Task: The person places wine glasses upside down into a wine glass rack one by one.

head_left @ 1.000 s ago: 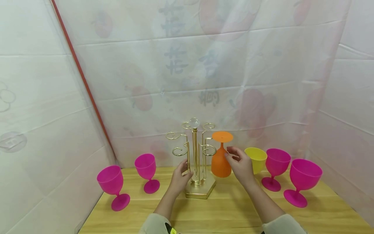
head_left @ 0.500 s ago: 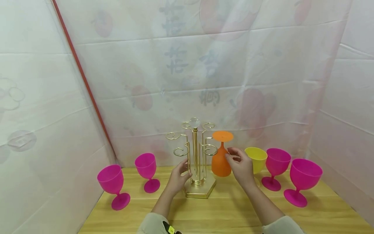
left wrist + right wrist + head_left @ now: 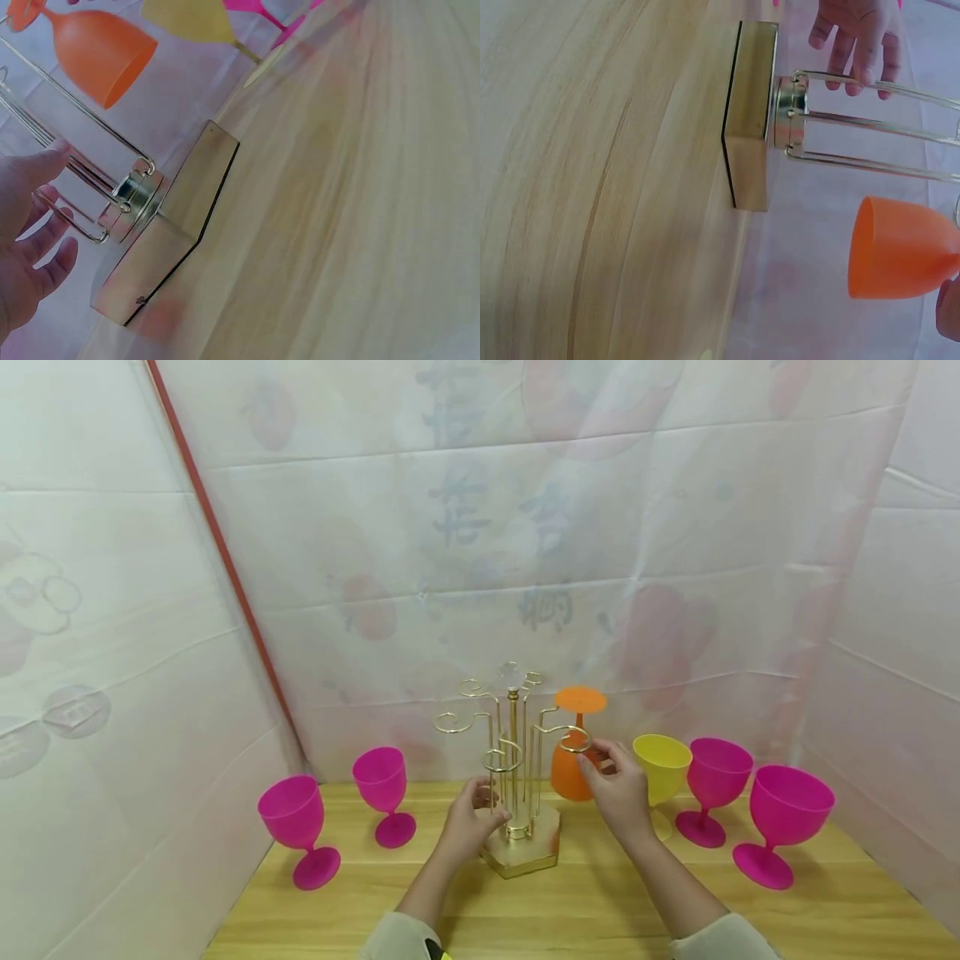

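Observation:
A gold wire goblet rack with a hexagonal base and curled hooks stands upright on the table. My left hand holds its upright rods, thumb on one side and fingers on the other, as the left wrist view also shows with the hand. An orange goblet is upside down at the rack's right side, foot up beside a hook, rim above the table. My right hand pinches its bowl near the stem; only the thumb shows in the right wrist view. One hook curl covers part of the bowl.
Two pink goblets stand upright on the left. A yellow goblet and two more pink goblets stand on the right. White patterned cloth surrounds the wooden table.
The rack has turned, its front hooks shifting right, and one curl now lies across the orange goblet's bowl. The goblet has moved slightly backward. Both hands stay at nearly the same places.

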Tool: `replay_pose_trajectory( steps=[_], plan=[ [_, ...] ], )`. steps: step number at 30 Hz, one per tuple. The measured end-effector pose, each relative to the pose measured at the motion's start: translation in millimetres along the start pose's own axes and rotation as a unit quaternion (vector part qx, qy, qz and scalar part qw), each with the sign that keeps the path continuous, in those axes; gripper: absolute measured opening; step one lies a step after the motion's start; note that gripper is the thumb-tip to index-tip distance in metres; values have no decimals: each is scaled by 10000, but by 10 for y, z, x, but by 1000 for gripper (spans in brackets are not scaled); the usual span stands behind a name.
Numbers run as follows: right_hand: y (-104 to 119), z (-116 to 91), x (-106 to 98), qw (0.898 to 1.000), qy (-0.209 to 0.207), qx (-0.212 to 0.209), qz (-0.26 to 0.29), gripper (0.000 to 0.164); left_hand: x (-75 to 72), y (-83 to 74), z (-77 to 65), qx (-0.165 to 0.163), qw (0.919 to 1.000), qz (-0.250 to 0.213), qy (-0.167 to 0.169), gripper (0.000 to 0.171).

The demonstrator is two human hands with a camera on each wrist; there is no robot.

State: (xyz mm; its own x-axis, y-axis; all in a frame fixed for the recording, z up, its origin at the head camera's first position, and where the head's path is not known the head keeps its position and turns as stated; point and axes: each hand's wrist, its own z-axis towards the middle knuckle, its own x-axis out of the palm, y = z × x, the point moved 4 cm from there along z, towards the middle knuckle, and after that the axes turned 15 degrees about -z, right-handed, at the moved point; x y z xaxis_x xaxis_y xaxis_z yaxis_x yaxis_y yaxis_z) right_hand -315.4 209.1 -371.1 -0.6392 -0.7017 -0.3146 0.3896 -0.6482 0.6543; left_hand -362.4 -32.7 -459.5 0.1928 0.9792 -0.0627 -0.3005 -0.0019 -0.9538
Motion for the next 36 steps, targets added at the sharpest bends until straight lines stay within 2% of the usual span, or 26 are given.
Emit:
replay_pose_trajectory(
  steps=[5,8,15,19,26,30,36],
  plan=[
    [21,-26,37,9999,78,-55,95,19,74,2,-49,41,9998,165,-76,47],
    [43,-51,71,9995,261,-70,175,20,118,-20,-91,123,9993,324,-160,42],
    [91,-116,188,9946,1012,-149,197,28,234,-117,-235,74,9951,890,-413,40],
    [103,-151,241,9914,1294,-108,165,29,295,-157,-294,-16,9905,1260,-551,41],
    [108,-176,286,9918,1271,118,-110,18,372,-195,-355,-27,9826,1685,-786,41],
    [131,-190,294,9920,1255,135,47,11,394,-211,-378,13,9785,1881,-846,43],
    [388,-209,188,9904,1335,94,353,9,405,-227,-395,85,9759,2014,-842,46]
  ],
)
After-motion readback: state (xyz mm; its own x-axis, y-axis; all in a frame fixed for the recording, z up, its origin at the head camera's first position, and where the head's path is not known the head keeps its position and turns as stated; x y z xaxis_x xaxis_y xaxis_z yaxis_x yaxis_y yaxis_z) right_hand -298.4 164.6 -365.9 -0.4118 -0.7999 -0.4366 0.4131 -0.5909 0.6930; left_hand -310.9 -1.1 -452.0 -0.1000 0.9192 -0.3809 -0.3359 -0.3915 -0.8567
